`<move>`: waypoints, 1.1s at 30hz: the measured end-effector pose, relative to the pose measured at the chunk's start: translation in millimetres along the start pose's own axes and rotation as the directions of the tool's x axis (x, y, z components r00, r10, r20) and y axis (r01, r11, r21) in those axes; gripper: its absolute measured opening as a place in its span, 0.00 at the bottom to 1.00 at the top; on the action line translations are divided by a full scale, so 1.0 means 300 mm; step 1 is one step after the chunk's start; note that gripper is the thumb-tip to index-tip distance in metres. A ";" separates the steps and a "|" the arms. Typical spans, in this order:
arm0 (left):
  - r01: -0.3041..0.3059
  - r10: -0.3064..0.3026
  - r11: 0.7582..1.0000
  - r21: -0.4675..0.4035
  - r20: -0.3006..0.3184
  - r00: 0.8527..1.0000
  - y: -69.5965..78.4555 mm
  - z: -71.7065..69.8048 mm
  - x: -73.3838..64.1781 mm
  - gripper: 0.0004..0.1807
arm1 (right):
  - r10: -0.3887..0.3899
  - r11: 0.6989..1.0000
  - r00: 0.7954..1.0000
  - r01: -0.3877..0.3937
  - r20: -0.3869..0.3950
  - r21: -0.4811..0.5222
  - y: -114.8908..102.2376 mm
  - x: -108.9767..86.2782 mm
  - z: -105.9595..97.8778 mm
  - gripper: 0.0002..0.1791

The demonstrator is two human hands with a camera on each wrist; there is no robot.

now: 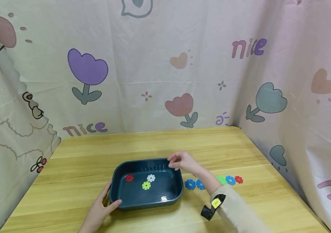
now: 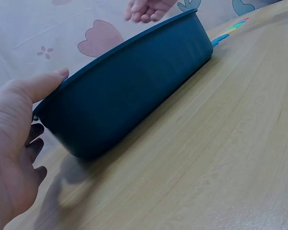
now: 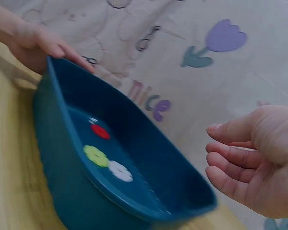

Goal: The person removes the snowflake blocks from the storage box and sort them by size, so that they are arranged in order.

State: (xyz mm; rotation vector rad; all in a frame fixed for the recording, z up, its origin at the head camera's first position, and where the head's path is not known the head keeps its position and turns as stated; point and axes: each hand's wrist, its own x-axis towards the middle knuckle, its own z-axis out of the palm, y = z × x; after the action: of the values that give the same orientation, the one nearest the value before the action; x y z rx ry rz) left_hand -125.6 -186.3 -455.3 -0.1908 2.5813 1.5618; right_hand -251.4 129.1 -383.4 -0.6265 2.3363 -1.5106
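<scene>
Tulip-printed cloth [image 1: 142, 48] backs a wooden table [image 1: 81, 161]. The left hand [image 1: 99, 207] grips a dark blue tray [image 1: 133, 198] extending to its right; red, white and yellow-green discs [image 1: 146, 185] lie inside. Above the tray's far-right corner, the right hand [image 1: 184, 161] hovers empty, fingers loosely bent; a disc row [image 1: 190, 184] lies below its forearm.

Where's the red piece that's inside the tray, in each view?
Head: red piece left of centre, in the lower half.
Left wrist: not visible; only the outside of the tray shows.
Right wrist: left of centre, near mid-height.
Shared landmark: the tray.
</scene>
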 end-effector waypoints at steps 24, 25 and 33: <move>-0.001 0.001 1.000 -0.022 0.002 1.000 -0.009 0.008 0.002 0.47 | 0.124 0.968 0.991 -0.110 0.050 -0.225 0.099 0.146 0.251 0.17; -0.003 0.003 1.000 -0.016 0.000 1.000 -0.009 0.007 0.003 0.47 | 0.123 0.964 0.991 -0.108 0.050 -0.243 0.099 0.147 0.253 0.17; -0.012 0.012 1.000 0.004 0.004 1.000 -0.007 -0.002 0.006 0.47 | 0.088 0.895 0.994 -0.052 0.061 -0.444 0.098 0.147 0.275 0.18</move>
State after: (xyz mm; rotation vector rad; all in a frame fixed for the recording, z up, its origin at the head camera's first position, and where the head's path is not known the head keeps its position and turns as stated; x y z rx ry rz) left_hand -127.2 -187.8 -457.0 -0.1716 2.5871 1.5595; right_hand -257.4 52.5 -444.3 -0.6802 2.6235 -0.9009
